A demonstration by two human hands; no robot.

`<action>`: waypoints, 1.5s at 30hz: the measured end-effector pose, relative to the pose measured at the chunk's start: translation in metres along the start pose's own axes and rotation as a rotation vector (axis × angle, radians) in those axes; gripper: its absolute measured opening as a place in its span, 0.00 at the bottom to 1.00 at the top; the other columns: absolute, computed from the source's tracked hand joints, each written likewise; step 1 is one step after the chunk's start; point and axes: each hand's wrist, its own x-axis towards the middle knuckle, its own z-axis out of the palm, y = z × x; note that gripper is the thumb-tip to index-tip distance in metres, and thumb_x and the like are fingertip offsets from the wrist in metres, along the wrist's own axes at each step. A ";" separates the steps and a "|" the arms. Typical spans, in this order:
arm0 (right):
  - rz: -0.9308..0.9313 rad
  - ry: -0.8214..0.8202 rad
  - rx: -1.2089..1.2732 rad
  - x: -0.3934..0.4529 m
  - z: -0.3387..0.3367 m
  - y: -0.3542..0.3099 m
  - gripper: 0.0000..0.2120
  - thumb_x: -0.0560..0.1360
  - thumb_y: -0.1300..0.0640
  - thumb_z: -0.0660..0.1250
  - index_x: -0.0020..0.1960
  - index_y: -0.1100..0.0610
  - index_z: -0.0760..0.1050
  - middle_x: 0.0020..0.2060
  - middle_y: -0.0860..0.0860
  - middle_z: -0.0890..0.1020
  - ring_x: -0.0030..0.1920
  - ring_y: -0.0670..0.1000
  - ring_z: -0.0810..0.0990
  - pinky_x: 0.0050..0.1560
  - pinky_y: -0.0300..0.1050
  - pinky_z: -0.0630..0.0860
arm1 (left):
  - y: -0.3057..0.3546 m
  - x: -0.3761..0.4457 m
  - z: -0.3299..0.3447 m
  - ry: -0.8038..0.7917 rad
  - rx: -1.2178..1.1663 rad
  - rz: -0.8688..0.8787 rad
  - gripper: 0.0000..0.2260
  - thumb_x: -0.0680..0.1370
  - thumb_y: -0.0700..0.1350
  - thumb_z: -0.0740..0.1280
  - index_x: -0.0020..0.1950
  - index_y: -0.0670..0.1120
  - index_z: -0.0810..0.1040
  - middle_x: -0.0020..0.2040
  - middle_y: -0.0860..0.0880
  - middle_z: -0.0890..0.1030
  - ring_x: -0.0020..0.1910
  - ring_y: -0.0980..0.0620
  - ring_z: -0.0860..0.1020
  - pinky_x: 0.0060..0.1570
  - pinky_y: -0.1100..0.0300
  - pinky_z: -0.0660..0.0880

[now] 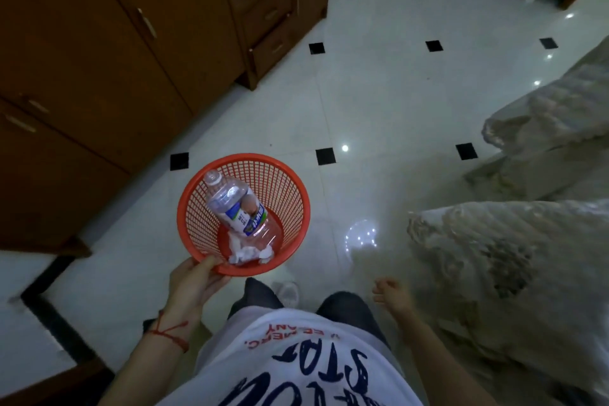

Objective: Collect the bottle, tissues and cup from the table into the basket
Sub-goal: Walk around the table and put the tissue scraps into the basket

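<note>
Gripping the near rim of a red mesh basket (290, 194), the left hand (194, 287) has its thumb hooked over the edge and fingers underneath. Inside the basket, a clear plastic bottle (237, 208) with a blue and white label leans with its cap to the far left, and crumpled white tissues (248, 254) lie at the bottom beside its base. No cup is visible. To the right, the right hand (390, 295) hangs loosely curled, holding nothing, above the glossy white tiled floor (379, 102).
</note>
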 end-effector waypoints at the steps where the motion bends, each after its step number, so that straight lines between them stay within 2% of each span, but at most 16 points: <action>1: 0.005 0.026 -0.001 0.001 -0.001 -0.006 0.16 0.77 0.68 0.57 0.31 0.60 0.68 0.30 0.55 0.71 0.30 0.51 0.71 0.34 0.41 0.70 | 0.014 0.010 0.012 -0.022 0.023 0.012 0.05 0.71 0.37 0.68 0.44 0.44 0.80 0.36 0.48 0.84 0.34 0.52 0.82 0.27 0.66 0.77; 5: 0.091 0.084 0.075 0.017 -0.015 -0.013 0.17 0.77 0.71 0.56 0.31 0.61 0.70 0.29 0.56 0.71 0.30 0.53 0.68 0.32 0.43 0.65 | 0.065 0.047 0.069 -0.109 0.107 0.038 0.03 0.72 0.38 0.68 0.43 0.43 0.80 0.36 0.47 0.84 0.35 0.52 0.82 0.27 0.65 0.77; 7: 0.168 0.119 0.132 0.033 -0.021 -0.014 0.11 0.78 0.69 0.56 0.44 0.72 0.76 0.32 0.58 0.74 0.31 0.55 0.71 0.32 0.43 0.65 | 0.088 0.065 0.103 -0.146 0.129 0.045 0.03 0.72 0.36 0.66 0.41 0.43 0.79 0.36 0.46 0.84 0.34 0.52 0.82 0.27 0.65 0.77; 11: 0.215 0.165 0.178 0.076 -0.031 -0.042 0.15 0.78 0.68 0.56 0.57 0.80 0.70 0.36 0.62 0.75 0.29 0.55 0.69 0.31 0.44 0.64 | 0.127 0.097 0.170 -0.196 0.185 0.057 0.03 0.73 0.36 0.65 0.42 0.42 0.78 0.40 0.43 0.83 0.39 0.47 0.81 0.28 0.65 0.78; 13: 0.206 0.186 0.191 0.098 -0.039 -0.072 0.16 0.77 0.70 0.55 0.58 0.83 0.66 0.37 0.72 0.76 0.27 0.54 0.67 0.30 0.43 0.61 | 0.147 0.109 0.201 -0.204 0.204 0.052 0.03 0.73 0.36 0.66 0.43 0.41 0.78 0.41 0.42 0.83 0.40 0.47 0.81 0.29 0.65 0.79; 15: 0.231 0.203 0.269 0.117 -0.048 -0.105 0.14 0.77 0.71 0.55 0.53 0.84 0.68 0.37 0.77 0.75 0.27 0.53 0.66 0.29 0.42 0.60 | 0.166 0.120 0.229 -0.204 0.213 0.049 0.02 0.72 0.36 0.66 0.43 0.41 0.78 0.39 0.43 0.84 0.38 0.48 0.83 0.29 0.64 0.79; 17: 0.239 0.177 0.337 0.136 -0.059 -0.143 0.12 0.77 0.71 0.54 0.41 0.74 0.73 0.29 0.63 0.73 0.27 0.53 0.67 0.30 0.42 0.61 | 0.185 0.131 0.253 -0.218 0.253 0.056 0.02 0.72 0.38 0.67 0.44 0.41 0.78 0.37 0.45 0.85 0.37 0.50 0.84 0.32 0.62 0.79; 18: 0.217 0.163 0.370 0.145 -0.066 -0.164 0.11 0.78 0.70 0.55 0.39 0.69 0.72 0.29 0.57 0.71 0.27 0.53 0.67 0.29 0.42 0.61 | 0.194 0.137 0.266 -0.227 0.275 0.055 0.03 0.72 0.38 0.68 0.44 0.42 0.79 0.37 0.45 0.85 0.38 0.49 0.84 0.35 0.60 0.79; 20: 0.151 0.151 0.397 0.164 -0.081 -0.202 0.10 0.77 0.68 0.55 0.40 0.64 0.72 0.29 0.55 0.71 0.27 0.52 0.67 0.28 0.41 0.63 | 0.211 0.149 0.291 -0.238 0.304 0.057 0.03 0.72 0.39 0.68 0.45 0.43 0.79 0.40 0.45 0.85 0.41 0.47 0.83 0.39 0.57 0.79; 23: 0.073 0.164 0.451 0.187 -0.098 -0.247 0.14 0.77 0.67 0.56 0.34 0.60 0.69 0.29 0.54 0.71 0.27 0.51 0.68 0.27 0.38 0.63 | 0.237 0.166 0.327 -0.266 0.354 0.075 0.04 0.73 0.40 0.67 0.46 0.44 0.79 0.43 0.45 0.84 0.43 0.47 0.83 0.35 0.59 0.77; 30: 0.052 0.320 0.656 0.238 -0.134 -0.307 0.12 0.77 0.65 0.59 0.36 0.57 0.72 0.29 0.54 0.73 0.25 0.49 0.72 0.25 0.37 0.66 | 0.287 0.209 0.441 -0.403 0.486 0.057 0.03 0.72 0.37 0.66 0.44 0.43 0.78 0.41 0.45 0.84 0.37 0.50 0.83 0.30 0.62 0.77; 35: 0.174 0.476 0.841 0.253 -0.150 -0.317 0.15 0.77 0.65 0.59 0.32 0.58 0.71 0.28 0.54 0.73 0.15 0.39 0.71 0.17 0.30 0.64 | 0.324 0.222 0.554 -0.586 0.651 0.085 0.03 0.72 0.35 0.65 0.43 0.40 0.78 0.40 0.43 0.82 0.29 0.54 0.82 0.25 0.65 0.77; 39: 0.282 0.564 0.971 0.250 -0.149 -0.319 0.16 0.77 0.65 0.60 0.31 0.58 0.71 0.28 0.54 0.74 0.23 0.47 0.73 0.19 0.32 0.66 | 0.342 0.214 0.639 -0.762 0.819 0.127 0.05 0.73 0.35 0.65 0.46 0.39 0.79 0.40 0.43 0.82 0.28 0.55 0.82 0.25 0.65 0.77; 41: 0.305 0.606 1.064 0.249 -0.146 -0.320 0.16 0.77 0.64 0.59 0.31 0.57 0.71 0.28 0.54 0.74 0.20 0.44 0.74 0.18 0.32 0.66 | 0.344 0.206 0.675 -0.836 0.885 0.140 0.06 0.73 0.35 0.65 0.49 0.40 0.78 0.41 0.43 0.82 0.33 0.51 0.82 0.27 0.65 0.78; 43: 0.341 0.661 1.143 0.247 -0.142 -0.321 0.13 0.77 0.63 0.59 0.34 0.58 0.72 0.30 0.53 0.75 0.21 0.44 0.75 0.18 0.31 0.66 | 0.342 0.196 0.704 -0.909 0.957 0.157 0.07 0.73 0.36 0.65 0.49 0.41 0.78 0.42 0.43 0.82 0.37 0.50 0.81 0.28 0.65 0.78; 45: 0.370 0.728 1.234 0.244 -0.135 -0.321 0.09 0.77 0.63 0.59 0.40 0.60 0.74 0.32 0.53 0.77 0.28 0.50 0.76 0.22 0.34 0.70 | 0.337 0.185 0.727 -0.980 1.021 0.159 0.05 0.73 0.36 0.65 0.47 0.41 0.79 0.39 0.44 0.83 0.33 0.52 0.82 0.27 0.65 0.78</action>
